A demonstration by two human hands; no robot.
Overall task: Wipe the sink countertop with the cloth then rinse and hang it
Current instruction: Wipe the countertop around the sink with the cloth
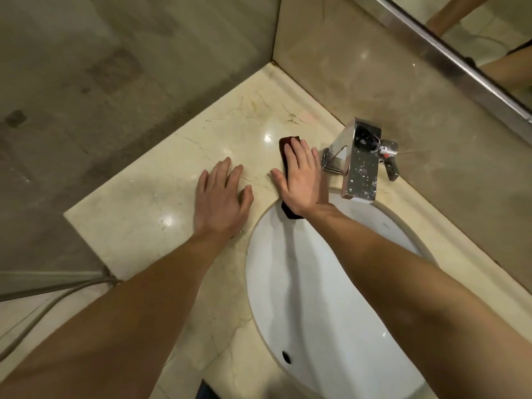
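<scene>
A dark red cloth [285,145] lies on the cream marble countertop [149,197], just left of the tap. My right hand [299,180] presses flat on it with straight fingers; the cloth's near end [291,213] hangs over the rim of the white basin [316,283]. My left hand [221,197] rests palm down on the bare countertop beside it, fingers spread, holding nothing. Most of the cloth is hidden under my right hand.
A chrome tap [361,159] with a side lever [390,162] stands behind the basin, wet with droplets. Marble walls meet in a corner behind the countertop. A mirror [489,33] runs along the upper right. The counter's left edge drops toward the floor and a hose [43,309].
</scene>
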